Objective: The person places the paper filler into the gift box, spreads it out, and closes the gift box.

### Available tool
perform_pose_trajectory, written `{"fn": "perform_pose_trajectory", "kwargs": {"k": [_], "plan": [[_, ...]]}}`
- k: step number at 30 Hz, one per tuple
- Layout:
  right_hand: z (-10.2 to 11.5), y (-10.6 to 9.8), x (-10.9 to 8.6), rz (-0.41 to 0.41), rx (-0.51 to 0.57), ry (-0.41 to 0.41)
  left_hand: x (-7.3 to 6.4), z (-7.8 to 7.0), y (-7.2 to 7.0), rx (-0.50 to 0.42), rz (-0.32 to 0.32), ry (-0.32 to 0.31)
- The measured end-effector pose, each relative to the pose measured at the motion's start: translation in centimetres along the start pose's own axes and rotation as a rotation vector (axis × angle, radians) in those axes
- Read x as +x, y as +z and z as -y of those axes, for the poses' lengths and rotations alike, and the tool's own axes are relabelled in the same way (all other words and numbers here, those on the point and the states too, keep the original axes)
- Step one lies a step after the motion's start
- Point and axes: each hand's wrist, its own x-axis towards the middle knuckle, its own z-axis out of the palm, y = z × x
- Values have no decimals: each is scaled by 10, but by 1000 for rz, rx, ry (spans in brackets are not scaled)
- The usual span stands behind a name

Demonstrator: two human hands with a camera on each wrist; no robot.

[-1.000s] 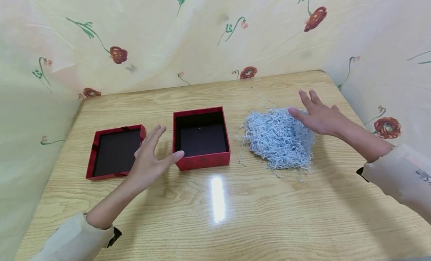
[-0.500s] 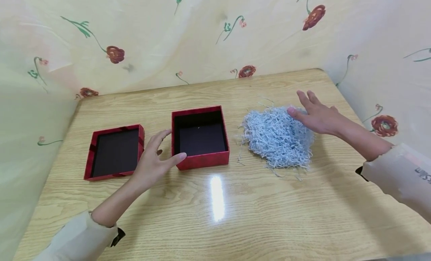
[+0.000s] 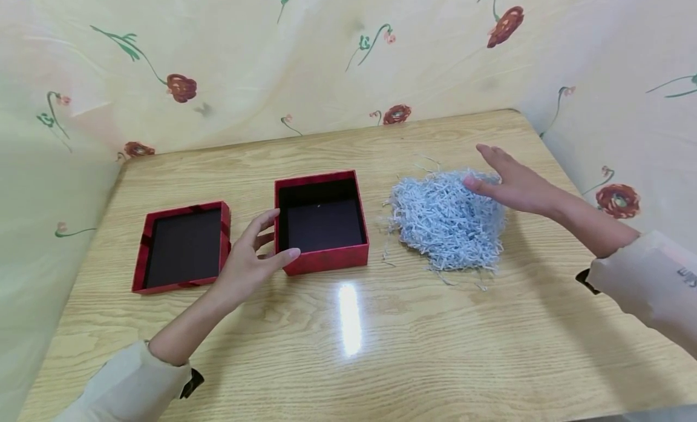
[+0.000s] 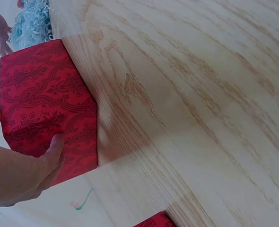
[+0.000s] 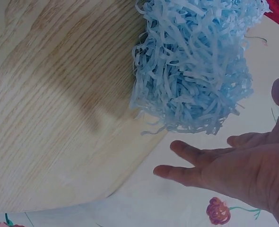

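A red patterned box (image 3: pixel 327 260) with a black inside stands in mid-table. My left hand (image 3: pixel 247 266) is at its near left corner, thumb by the front rim and spread fingers along the left wall. In the left wrist view, the fingertips (image 4: pixel 57 141) are right at the box's red side (image 4: pixel 49 99). Right of the box lies a heap of pale blue shredded paper (image 3: pixel 446 228). Over the heap's far right edge is my right hand (image 3: pixel 517 183), fingers extended and holding nothing. The right wrist view shows that hand (image 5: pixel 243 172) beside the paper shreds (image 5: pixel 191 71).
The box's matching red lid (image 3: pixel 185 246) lies upturned, black inside up, to the left. Everything rests on a wood-grain table (image 3: pixel 414 361). A flower-printed curtain (image 3: pixel 239 65) borders the table's back and sides. Several loose shreds are scattered around the heap.
My left hand has moved right, away from the lid and up to the box's left wall. My right hand stays over the paper, its fingers closer together. The view has shifted slightly.
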Motion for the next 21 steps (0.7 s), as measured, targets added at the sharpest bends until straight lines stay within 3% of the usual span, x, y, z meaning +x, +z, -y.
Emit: {"fn": "perform_pose_trajectory", "kwargs": {"k": [21], "plan": [[-7,7,1,56,167,-82,0,2,1,-9,3,-8]]}}
